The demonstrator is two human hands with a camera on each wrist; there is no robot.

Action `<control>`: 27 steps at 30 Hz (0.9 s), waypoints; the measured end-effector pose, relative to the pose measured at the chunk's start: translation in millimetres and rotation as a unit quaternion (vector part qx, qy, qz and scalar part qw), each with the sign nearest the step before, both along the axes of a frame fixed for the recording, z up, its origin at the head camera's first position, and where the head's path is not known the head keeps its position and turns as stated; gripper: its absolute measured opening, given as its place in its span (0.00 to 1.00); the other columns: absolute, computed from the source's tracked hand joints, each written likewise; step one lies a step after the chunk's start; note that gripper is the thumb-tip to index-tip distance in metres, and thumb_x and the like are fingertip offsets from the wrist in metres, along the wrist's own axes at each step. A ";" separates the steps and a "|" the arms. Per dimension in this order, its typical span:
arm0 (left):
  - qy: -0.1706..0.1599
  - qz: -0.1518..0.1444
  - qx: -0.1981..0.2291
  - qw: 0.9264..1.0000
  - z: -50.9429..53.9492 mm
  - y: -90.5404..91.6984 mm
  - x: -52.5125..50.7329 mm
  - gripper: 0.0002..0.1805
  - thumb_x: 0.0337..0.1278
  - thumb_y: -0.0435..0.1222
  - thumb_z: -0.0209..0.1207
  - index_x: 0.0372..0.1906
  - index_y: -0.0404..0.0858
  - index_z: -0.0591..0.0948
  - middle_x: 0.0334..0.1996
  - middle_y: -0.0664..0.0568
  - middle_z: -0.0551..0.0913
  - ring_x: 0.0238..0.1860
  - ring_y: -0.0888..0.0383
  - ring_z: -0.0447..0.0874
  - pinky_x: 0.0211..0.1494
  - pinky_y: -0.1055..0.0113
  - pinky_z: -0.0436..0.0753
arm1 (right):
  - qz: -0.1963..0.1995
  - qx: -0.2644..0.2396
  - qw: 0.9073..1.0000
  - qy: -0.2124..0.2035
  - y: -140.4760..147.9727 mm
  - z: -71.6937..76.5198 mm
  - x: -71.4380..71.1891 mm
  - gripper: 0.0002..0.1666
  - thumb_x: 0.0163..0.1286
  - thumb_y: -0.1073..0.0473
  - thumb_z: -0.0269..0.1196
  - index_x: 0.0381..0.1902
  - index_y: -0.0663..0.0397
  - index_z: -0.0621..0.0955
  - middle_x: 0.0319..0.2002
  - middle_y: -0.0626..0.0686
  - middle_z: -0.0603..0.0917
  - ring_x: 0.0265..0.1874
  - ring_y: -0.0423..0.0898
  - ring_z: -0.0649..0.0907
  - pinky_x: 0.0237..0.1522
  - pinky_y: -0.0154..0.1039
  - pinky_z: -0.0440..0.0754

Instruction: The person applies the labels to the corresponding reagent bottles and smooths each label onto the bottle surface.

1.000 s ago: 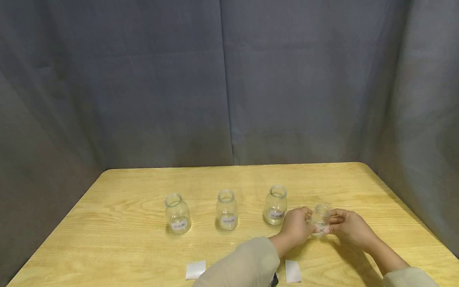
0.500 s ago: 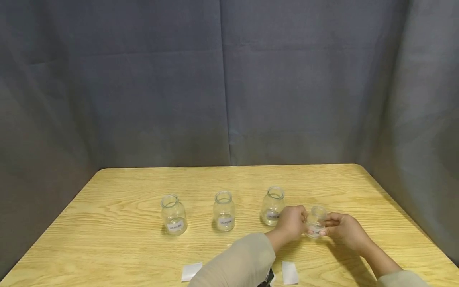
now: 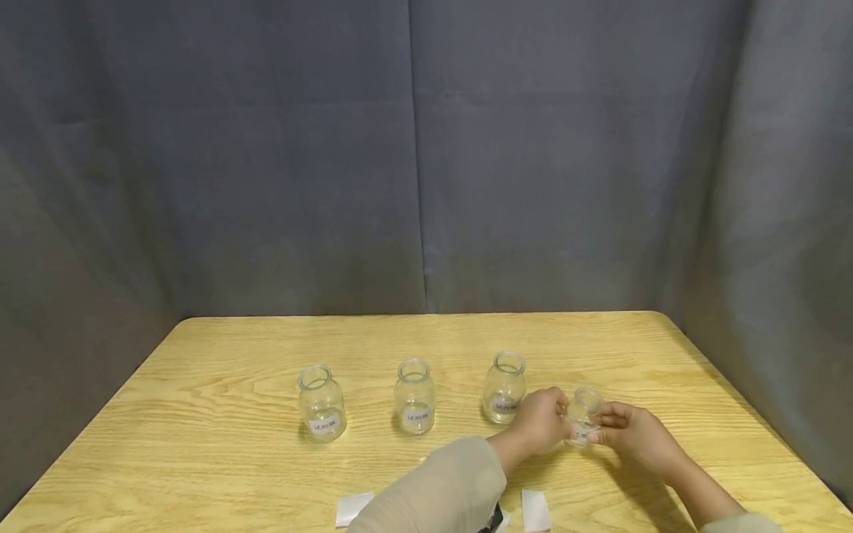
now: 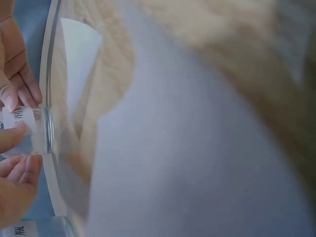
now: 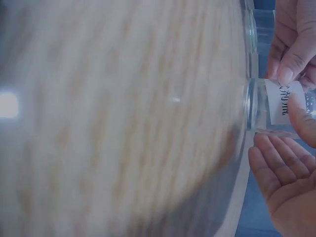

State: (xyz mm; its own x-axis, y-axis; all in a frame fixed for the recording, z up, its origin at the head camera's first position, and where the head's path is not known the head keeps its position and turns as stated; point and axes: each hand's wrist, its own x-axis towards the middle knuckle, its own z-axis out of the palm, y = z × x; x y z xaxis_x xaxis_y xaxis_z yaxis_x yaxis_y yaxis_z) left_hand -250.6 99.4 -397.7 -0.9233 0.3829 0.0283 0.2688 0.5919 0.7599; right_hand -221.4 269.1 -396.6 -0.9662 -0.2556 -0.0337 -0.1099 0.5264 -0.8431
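A small clear glass jar (image 3: 588,402) stands upright at the right end of a row, with a white label (image 5: 281,101) bearing dark printed characters on its side. My left hand (image 3: 541,422) holds the jar from the left, its thumb tip at the label's edge in the right wrist view. From the other side my right hand (image 3: 640,438) grips it, thumb on the label and fingers along the far side of the glass. In the left wrist view both hands surround the labelled jar (image 4: 38,131).
Three more labelled glass jars stand leftward: one near my left hand (image 3: 504,389), a middle one (image 3: 415,396) and a leftmost one (image 3: 322,403). White paper pieces (image 3: 355,508) (image 3: 535,511) and a partly hidden black object (image 3: 493,520) lie near the front of the wooden table (image 3: 200,474).
Both hands stay on the jar, shifting only slightly with it. The right thumb has moved onto the label area. The whole head view has shifted a little.
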 end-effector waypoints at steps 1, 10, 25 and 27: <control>-0.005 -0.001 0.005 1.000 -0.5 -0.9 -0.3 0.21 0.38 0.33 0.65 0.43 0.38 0.74 0.35 0.55 0.78 0.36 0.62 0.76 0.34 0.76 0.74 | 0.000 -0.001 1.000 -0.003 -0.6 0.1 -0.7 0.35 0.56 0.55 0.60 0.51 0.78 0.63 0.48 0.71 0.71 0.46 0.61 0.73 0.43 0.46 0.74; -0.013 -0.012 -0.018 1.000 4.7 -25.6 -8.7 0.25 0.40 0.38 0.64 0.48 0.37 0.71 0.39 0.52 0.77 0.39 0.58 0.76 0.36 0.72 0.75 | 0.004 0.041 0.999 0.007 -2.0 16.2 -7.3 0.32 0.58 0.53 0.59 0.50 0.76 0.65 0.46 0.69 0.72 0.44 0.62 0.74 0.41 0.51 0.73; -0.035 -0.064 0.048 0.996 20.5 -130.5 7.0 0.21 0.49 0.42 0.58 0.47 0.34 0.73 0.44 0.49 0.74 0.46 0.51 0.70 0.46 0.60 0.73 | -0.022 0.138 0.983 0.115 -4.2 23.3 -2.5 0.20 0.62 0.55 0.54 0.43 0.68 0.73 0.38 0.59 0.79 0.37 0.56 0.77 0.34 0.47 0.77; -0.034 -0.059 0.057 0.996 22.4 -145.7 11.5 0.21 0.50 0.42 0.57 0.47 0.33 0.72 0.45 0.47 0.74 0.47 0.50 0.70 0.47 0.58 0.72 | -0.025 0.158 0.978 0.135 -2.6 25.2 -2.7 0.19 0.63 0.55 0.53 0.44 0.68 0.73 0.38 0.60 0.78 0.37 0.57 0.77 0.35 0.48 0.76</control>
